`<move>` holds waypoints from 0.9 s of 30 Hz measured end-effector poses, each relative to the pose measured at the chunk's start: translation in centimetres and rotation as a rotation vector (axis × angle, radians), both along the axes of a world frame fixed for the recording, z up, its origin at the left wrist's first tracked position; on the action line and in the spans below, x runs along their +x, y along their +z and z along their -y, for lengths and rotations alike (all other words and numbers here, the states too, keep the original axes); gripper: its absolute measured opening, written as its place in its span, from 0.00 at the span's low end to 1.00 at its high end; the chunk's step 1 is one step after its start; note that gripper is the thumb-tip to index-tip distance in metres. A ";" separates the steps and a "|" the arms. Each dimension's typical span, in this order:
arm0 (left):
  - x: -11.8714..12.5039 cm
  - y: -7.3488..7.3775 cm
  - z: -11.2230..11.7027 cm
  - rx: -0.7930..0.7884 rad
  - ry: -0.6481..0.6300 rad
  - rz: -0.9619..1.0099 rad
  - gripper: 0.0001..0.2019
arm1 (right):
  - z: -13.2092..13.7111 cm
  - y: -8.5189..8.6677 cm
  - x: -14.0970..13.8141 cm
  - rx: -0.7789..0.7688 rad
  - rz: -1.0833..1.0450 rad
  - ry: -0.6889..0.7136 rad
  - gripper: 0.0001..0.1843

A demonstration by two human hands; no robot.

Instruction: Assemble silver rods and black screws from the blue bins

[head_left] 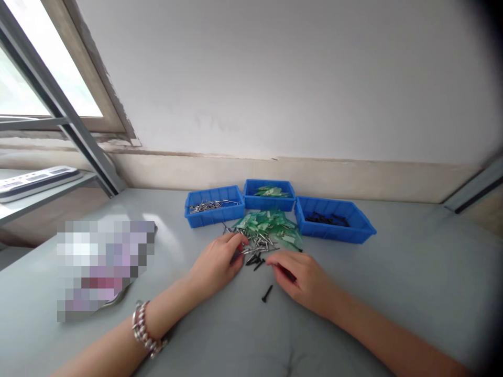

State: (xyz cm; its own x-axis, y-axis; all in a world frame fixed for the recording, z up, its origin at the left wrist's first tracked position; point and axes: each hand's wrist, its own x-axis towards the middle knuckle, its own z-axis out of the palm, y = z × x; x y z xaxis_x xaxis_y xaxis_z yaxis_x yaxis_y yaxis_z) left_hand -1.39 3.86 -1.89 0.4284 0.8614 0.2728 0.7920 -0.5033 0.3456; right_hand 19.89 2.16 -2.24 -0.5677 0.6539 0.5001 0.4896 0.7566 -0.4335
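Loosely Strewn: Metal and Film on a Grey Tabletop (pixel 412 293)

Three blue plastic bins line the back: the right bin (pixel 334 232) with black pieces, the left bin (pixel 218 215) with silver ones, the middle bin (pixel 269 202) with green packets. Before them, a person's left hand (pixel 222 259) curls at the near-left edge of the heap, fingers bent and partly closed; whether they grip anything cannot be told. The right hand (pixel 308 277), opposite, has thumb and forefinger drawn nearly together, with something dark under the fingers, perhaps a screw.

Between the hands and the bins, the loose green packets (pixel 271 225) look light, limp and slick, likely to cling together; a pinch at one free edge should peel off a single piece. Silver nail-like fasteners (pixel 257 243), crisscrossed along the heap's near side, appear stiff, smooth and apt to roll; mid-shank seems the best hold, clear of the points. Smallest are the loose black screws (pixel 255 260), clustered between the hands, with a lone black screw (pixel 267 293) lying nearer the person. They look rigid and hard to damage, their threads probably giving fingertips some bite just below the flared head.
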 end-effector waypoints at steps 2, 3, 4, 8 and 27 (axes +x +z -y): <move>0.0 0.1 0.1 0.031 -0.009 0.020 0.08 | 0.0 -0.1 0.0 0.005 0.002 -0.011 0.13; 0.0 0.2 0.2 0.050 -0.016 0.033 0.08 | 0.0 -0.1 0.0 0.005 0.008 -0.025 0.13; 0.0 0.3 0.3 0.067 -0.028 0.049 0.07 | 0.0 -0.1 0.0 0.003 0.017 -0.047 0.12; 0.2 0.6 0.8 0.100 -0.101 0.113 0.06 | 0.1 0.0 0.0 -0.008 0.037 -0.123 0.09; 0.9 1.3 2.2 0.001 -0.221 0.235 0.05 | 0.3 0.2 -0.5 0.116 0.050 -0.005 0.09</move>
State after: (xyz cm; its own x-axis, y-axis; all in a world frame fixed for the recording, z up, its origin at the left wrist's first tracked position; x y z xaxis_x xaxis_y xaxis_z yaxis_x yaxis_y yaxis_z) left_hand -0.52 1.67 -0.54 0.5302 0.7543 0.3872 0.5625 -0.6546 0.5051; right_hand 19.36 1.88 -2.04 -0.5910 0.5958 0.5439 0.5120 0.7980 -0.3178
